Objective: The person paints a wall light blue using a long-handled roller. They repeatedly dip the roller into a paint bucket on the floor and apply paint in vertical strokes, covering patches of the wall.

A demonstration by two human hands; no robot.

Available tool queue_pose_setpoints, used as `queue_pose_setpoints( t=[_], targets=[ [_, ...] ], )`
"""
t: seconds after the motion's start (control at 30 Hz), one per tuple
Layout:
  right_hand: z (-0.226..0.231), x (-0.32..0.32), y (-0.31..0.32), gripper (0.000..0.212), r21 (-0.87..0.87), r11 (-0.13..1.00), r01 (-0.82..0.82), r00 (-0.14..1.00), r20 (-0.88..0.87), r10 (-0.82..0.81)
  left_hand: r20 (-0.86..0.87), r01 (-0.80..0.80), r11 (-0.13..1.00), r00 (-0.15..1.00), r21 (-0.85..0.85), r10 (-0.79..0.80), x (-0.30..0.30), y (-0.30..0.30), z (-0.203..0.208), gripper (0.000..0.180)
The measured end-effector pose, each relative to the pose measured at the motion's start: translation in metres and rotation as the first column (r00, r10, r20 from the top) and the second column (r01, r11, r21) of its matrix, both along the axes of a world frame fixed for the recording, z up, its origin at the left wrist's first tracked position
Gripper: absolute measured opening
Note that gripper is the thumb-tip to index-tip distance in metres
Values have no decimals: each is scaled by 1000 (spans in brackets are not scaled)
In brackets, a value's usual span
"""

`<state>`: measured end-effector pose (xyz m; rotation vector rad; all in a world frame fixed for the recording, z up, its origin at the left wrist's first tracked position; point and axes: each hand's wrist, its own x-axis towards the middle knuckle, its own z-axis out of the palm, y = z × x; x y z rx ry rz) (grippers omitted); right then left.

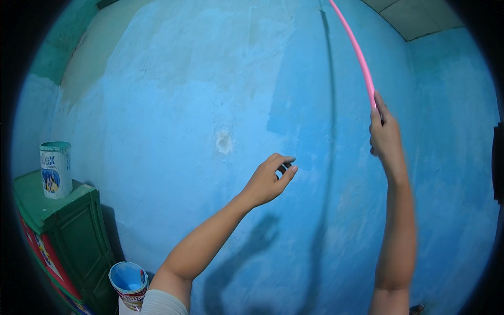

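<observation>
Your right hand (386, 131), closed round long thin pink pole (362, 58), likely grips low for upward reach (top end out of view). Your left hand (268, 181): half-curled, empty, before blue painted wall (173, 136).

There are two hands (265, 181) (387, 135), one pink pole (359, 47), two paint containers (62, 173) (133, 298) and one green cabinet (73, 233).

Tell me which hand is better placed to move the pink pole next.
The right hand, most likely: it is closed around the pink pole, which runs up past the picture's top edge. The left hand is half open, seems to hold nothing and is apart from the pole.
</observation>
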<state>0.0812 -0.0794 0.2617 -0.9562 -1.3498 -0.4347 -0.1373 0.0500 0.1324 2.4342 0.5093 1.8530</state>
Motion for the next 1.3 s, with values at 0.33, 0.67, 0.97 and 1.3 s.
queue_pose_setpoints(
  t=[0.33,0.67,0.97,1.3],
  targets=[
    [-203,-8,-1,47,-82,997,-8,999,-50,4,-55,113,984,991,-139,-122,-6,1,-73,32],
    [-151,8,12,46,-4,998,67,998,9,-67,-111,162,950,974,-267,-198,-3,0,-127,31],
    [-14,8,36,46,7,999,51,999,16,-51,-121,73,916,984,-395,-130,-33,8,-163,31],
    [34,14,55,47,45,999,15,1000,3,-15,-102,52,885,989,-463,-111,-38,20,-177,33]
  ],
)
